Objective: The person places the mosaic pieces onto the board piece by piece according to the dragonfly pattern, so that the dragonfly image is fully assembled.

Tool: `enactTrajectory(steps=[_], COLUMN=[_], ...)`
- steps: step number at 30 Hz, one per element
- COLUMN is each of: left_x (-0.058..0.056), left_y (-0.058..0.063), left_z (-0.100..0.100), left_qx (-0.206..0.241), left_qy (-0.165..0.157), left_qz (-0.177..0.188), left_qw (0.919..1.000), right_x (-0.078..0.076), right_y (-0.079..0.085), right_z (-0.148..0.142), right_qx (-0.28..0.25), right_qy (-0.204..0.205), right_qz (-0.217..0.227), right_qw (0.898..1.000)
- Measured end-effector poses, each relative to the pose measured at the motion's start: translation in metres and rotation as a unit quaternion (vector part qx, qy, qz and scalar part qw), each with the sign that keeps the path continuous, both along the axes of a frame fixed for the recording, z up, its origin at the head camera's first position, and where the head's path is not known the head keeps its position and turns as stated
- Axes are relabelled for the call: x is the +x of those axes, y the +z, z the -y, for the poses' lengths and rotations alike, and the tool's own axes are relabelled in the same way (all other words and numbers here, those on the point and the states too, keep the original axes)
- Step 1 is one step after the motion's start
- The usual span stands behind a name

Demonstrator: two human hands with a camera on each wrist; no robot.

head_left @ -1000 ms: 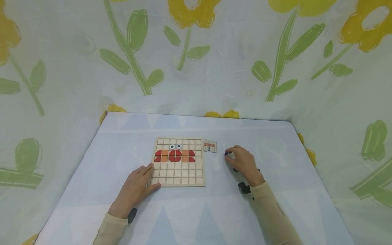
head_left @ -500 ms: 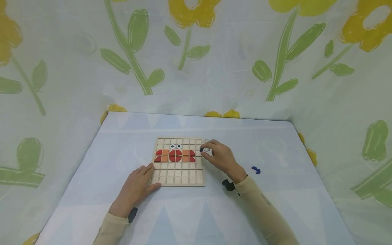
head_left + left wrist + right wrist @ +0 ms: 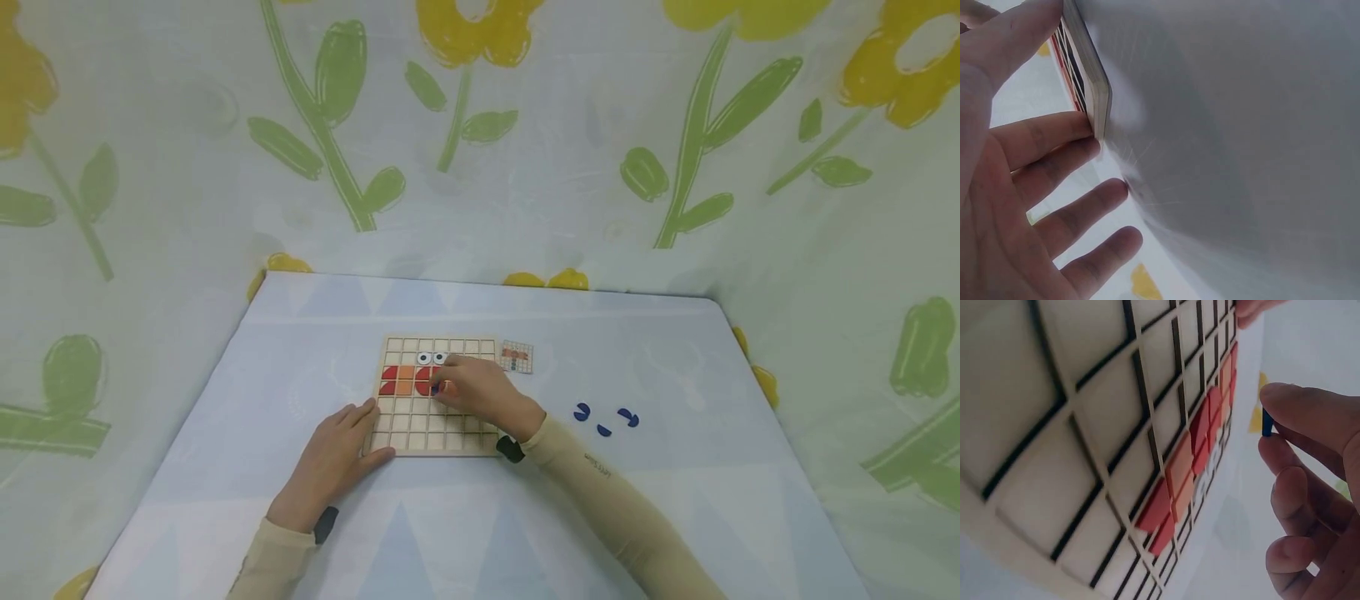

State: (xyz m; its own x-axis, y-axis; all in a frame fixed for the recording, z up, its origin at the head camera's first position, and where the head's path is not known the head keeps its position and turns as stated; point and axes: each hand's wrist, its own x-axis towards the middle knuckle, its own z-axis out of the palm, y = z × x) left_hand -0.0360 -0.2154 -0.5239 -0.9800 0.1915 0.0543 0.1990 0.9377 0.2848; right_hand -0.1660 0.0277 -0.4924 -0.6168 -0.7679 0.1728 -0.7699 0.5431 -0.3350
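Note:
A wooden grid board (image 3: 408, 427) lies flat on the table. Red and orange pieces (image 3: 388, 381) and two round eye pieces (image 3: 424, 358) sit in its squares. My left hand (image 3: 330, 467) rests at the near left corner, with its thumb and fingers touching the board's edges. Over the middle of the board, my right hand (image 3: 487, 390) pinches a small dark blue piece (image 3: 1267, 422) between thumb and index finger. In the right wrist view that piece stays apart from the grid. The right hand hides part of the board in the head view.
Several loose blue pieces (image 3: 582, 412) lie on the table to the right of the board. A small pattern card (image 3: 519, 358) rests beside the board's upper right edge. The table (image 3: 465, 533) meets a flower-printed cloth (image 3: 570, 167) at its back.
My right hand has carried the blue piece leftward from the table's right side to above the board's middle, uncovering the card and loose blue pieces. The left hand has stayed in place.

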Motion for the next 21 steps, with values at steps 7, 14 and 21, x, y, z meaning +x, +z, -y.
enactTrajectory(steps=[7,14,21], left_x=[-0.001,-0.002,-0.001], left_y=[0.001,0.002,0.001], left_z=[0.001,0.000,0.000], left_qx=[-0.002,-0.006,0.000], left_qy=[-0.001,0.002,-0.002], left_qz=[0.004,0.010,0.002], left_qw=[1.0000,0.9999,1.0000], right_x=[0.002,0.002,0.002], right_y=[-0.008,-0.013,-0.017], right_z=[0.019,0.025,0.029], right_qx=[0.055,0.083,0.097], right_qy=[0.013,0.032,0.026], right_qz=[0.026,-0.006,-0.022], right_qw=[0.998,0.996,0.995])
